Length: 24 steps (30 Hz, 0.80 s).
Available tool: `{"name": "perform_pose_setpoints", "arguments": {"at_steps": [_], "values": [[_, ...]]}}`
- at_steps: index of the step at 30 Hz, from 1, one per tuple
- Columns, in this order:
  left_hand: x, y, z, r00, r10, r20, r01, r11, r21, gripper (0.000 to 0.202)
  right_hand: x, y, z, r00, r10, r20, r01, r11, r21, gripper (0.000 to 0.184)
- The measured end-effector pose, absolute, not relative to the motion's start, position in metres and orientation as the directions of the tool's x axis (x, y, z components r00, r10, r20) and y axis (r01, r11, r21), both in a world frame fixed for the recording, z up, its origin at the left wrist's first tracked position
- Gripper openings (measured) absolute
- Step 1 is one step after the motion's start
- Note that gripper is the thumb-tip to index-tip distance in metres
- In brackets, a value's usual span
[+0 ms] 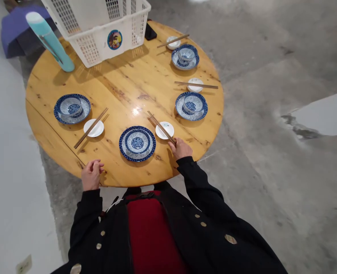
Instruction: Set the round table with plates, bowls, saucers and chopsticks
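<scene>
At the near right of the round table, my right hand (182, 148) pinches the near end of a pair of chopsticks (160, 125). The chopsticks rest across a small white dish (168, 130). To the left of that dish is a blue-and-white plate (122, 146) with a matching bowl (137, 142) on it. My left hand (91, 174) is at the table's near left edge, fingers loosely curled and nothing visible in them. Beyond it, another pair of chopsticks (90, 129) lies over a white dish (99, 129), beside a plate (59, 117) bearing a bowl (71, 107).
Two more settings stand at the right, with plates (178, 110) (197, 62), bowls, white dishes and chopsticks (197, 85). A white plastic basket (96, 49), a turquoise bottle-like object (52, 43) and a black phone (150, 32) occupy the far side of the wooden table (114, 102).
</scene>
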<state>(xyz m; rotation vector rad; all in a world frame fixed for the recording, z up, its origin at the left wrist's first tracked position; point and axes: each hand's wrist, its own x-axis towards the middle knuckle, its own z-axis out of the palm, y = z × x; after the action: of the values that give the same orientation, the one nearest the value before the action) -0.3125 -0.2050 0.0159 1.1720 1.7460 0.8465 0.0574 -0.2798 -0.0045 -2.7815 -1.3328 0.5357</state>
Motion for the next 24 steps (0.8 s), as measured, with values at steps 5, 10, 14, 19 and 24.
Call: {"name": "perform_pose_setpoints", "arguments": {"at_steps": [5,10,14,19,24], "values": [[-0.303,-0.204,0.017,-0.194,0.947,-0.257,0.383,0.314,0.869,0.033,0.055,-0.276,-0.005,0.567,0.766,-0.302,0.763,-0.627,-0.156,0.043],[-0.301,-0.202,0.015,-0.184,0.947,-0.263,0.405,0.317,0.858,0.032,0.056,-0.275,-0.007,0.573,0.768,-0.288,0.762,-0.628,-0.158,0.040],[-0.298,-0.200,0.014,-0.166,0.951,-0.261,0.403,0.307,0.862,0.032,0.058,-0.276,-0.007,0.572,0.767,-0.289,0.755,-0.631,-0.178,0.039],[-0.294,-0.197,0.014,-0.154,0.953,-0.261,0.414,0.302,0.859,0.032,0.058,-0.278,-0.008,0.580,0.764,-0.282,0.752,-0.635,-0.174,0.038],[-0.296,-0.194,0.012,-0.148,0.956,-0.251,0.420,0.291,0.860,0.032,0.055,-0.278,-0.009,0.581,0.771,-0.262,0.744,-0.633,-0.214,0.038]]}}
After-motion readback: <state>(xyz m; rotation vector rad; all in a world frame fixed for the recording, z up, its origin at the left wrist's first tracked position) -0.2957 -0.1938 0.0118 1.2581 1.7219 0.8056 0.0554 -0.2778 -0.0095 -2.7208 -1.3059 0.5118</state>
